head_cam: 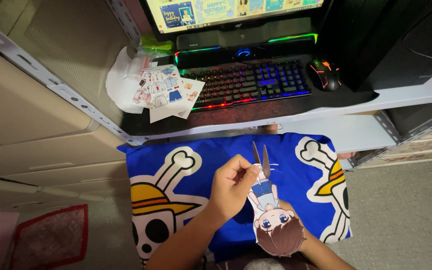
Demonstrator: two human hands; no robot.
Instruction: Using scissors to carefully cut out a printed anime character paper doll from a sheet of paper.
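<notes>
My left hand (233, 186) pinches the leg end of a cut-out paper doll (272, 215) with brown hair and a striped top, held upside down over my lap. Two dark scissors blades (262, 159), slightly apart, stick up from behind the doll's legs, right beside my left fingertips. My right hand is hidden behind the doll; only its forearm (310, 242) shows, coming in from the lower right, in line with the scissors.
A blue cloth (216, 160) with skull-and-straw-hat prints covers my lap. On the desk above lie sheets of paper-doll clothes (163, 92), a backlit keyboard (248, 82), a mouse (324, 74) and a monitor (231, 12). Beige drawers (36, 125) stand at left.
</notes>
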